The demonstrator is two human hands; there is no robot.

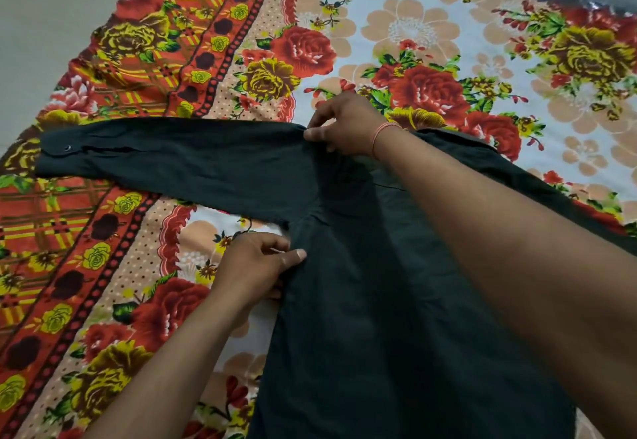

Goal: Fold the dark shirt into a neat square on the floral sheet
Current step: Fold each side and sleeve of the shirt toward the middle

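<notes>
Fingers [312, 134] of right hand [344, 126] pinch the dark shirt [362, 283] at its shoulder seam, thumb on top, other tips curled over the upper edge; fingers of left hand [256, 266] grip the shirt's side edge just below the armpit, thumb laid flat on the cloth, rest tucked under & mostly hidden. Right forearm crosses over the shirt body diag. from lower right, covering much of the chest & collar area — collar itself hard to make out. Thin pink thread band [379, 135] on right wrist. Shirt's bottom hem cut off by lower frame edge; its far side runs under the forearm twd right edge, only a dark strip showing there. One sleeve [165, 159] lies stretched out flat to the left, cuff w/ a small button [67, 147] at the end, near the sheet's left border. Shirt lies on the floral sheet [431, 31], roughly centre-low in view. Plenty of bare sheet beyond the shirt, upper centre & right; less on the near left side. Sheet's upper-left edge meets plain grey floor [44, 18]; top-right corner shows a shiny wrinkled strip, unclear what
</notes>
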